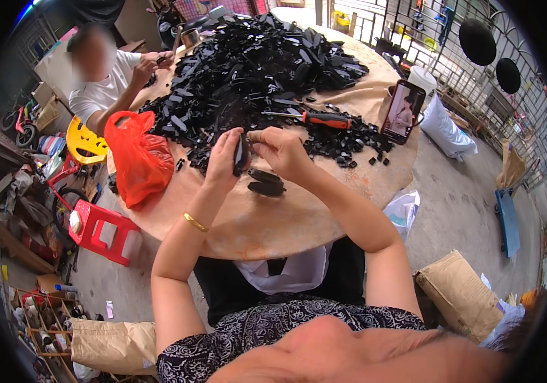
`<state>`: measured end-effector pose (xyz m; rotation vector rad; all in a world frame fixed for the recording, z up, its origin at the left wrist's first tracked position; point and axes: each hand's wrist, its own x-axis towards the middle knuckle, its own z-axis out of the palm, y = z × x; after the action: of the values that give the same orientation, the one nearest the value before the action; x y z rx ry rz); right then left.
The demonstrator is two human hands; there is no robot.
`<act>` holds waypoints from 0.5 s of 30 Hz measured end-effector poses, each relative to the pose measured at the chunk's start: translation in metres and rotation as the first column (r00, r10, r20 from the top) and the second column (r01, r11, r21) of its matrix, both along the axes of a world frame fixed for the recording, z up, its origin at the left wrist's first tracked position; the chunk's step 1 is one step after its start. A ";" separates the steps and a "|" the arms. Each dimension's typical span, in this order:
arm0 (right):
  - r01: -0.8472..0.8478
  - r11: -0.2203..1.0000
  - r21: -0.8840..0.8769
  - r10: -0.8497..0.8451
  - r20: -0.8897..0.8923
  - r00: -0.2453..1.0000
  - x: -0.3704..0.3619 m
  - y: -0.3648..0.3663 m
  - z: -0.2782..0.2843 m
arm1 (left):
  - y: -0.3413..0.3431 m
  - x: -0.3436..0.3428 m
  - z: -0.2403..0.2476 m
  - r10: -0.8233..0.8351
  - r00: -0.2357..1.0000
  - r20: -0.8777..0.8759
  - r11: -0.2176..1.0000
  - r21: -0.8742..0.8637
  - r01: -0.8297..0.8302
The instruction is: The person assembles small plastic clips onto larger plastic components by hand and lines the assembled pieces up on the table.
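Note:
My left hand grips an elongated black plastic piece with rounded ends, held upright over the near part of the table. Close beside it is my right hand, its thumb and fingertips pinched together by the piece's edge; whatever lies between them is too small to make out. Two more black oval pieces rest on the cloth just below my hands. Beyond them rises a big heap of black plastic parts. A screwdriver with a red and black handle lies at the heap's near side.
The round table's tan cloth also bears a red plastic bag at left and a propped phone at right. Across the left side, a person handles a small part. A red stool and paper sacks stand around.

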<state>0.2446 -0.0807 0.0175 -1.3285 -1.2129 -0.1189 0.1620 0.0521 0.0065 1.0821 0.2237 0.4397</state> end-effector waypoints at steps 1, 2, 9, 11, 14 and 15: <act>0.032 0.999 -0.040 -0.030 0.049 0.998 -0.002 -0.002 0.000 | 0.000 -0.001 -0.001 -0.023 1.000 0.017 1.000 0.009 0.023; 0.066 0.995 -0.077 -0.059 0.099 0.993 -0.003 -0.003 0.000 | -0.002 -0.002 -0.002 -0.007 1.000 0.000 1.000 0.015 0.007; 0.208 0.971 -0.121 -0.144 0.401 0.905 -0.020 -0.009 0.006 | -0.009 -0.001 -0.009 0.209 0.975 0.068 0.926 0.306 -0.220; 0.150 0.977 -0.150 -0.094 0.327 0.941 -0.019 -0.010 0.005 | -0.012 0.000 -0.006 0.272 0.955 0.119 0.859 0.418 -0.297; 0.122 0.977 -0.177 -0.064 0.306 0.950 -0.020 -0.009 0.003 | -0.013 -0.004 0.000 0.372 0.916 0.148 0.703 0.600 -0.383; 0.159 0.971 -0.180 -0.085 0.363 0.928 -0.021 -0.009 0.002 | -0.011 -0.005 -0.002 0.363 0.923 0.125 0.715 0.597 -0.362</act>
<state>0.2238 -0.0897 0.0198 -1.6139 -1.4745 -0.3422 0.1575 0.0410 0.0049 1.6924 0.3090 0.9128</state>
